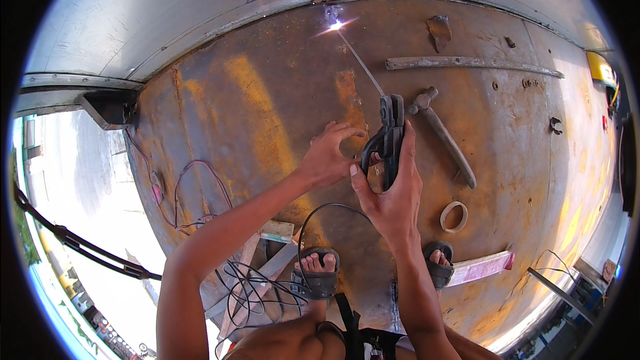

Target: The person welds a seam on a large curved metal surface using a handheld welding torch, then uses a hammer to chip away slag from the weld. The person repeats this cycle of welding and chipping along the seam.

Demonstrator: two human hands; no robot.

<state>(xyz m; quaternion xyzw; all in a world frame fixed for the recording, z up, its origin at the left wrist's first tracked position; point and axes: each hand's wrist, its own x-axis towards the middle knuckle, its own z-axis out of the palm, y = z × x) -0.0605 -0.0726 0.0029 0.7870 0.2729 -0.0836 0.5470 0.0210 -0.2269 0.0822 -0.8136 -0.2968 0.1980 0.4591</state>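
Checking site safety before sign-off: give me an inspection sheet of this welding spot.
Surface: rusty steel plate, curved seam along the top edge.
Job's things: electrode holder with rod; bright arc at the seam.
Clutter: chipping hammer, metal bar, tape ring, pink packet.
Grippers: right hand grips the holder; left hand steadies it, fingers bare.
Cables: black lead loops to the holder; tangled wires near the sandalled feet.
Surroundings: bright open ground to the left.
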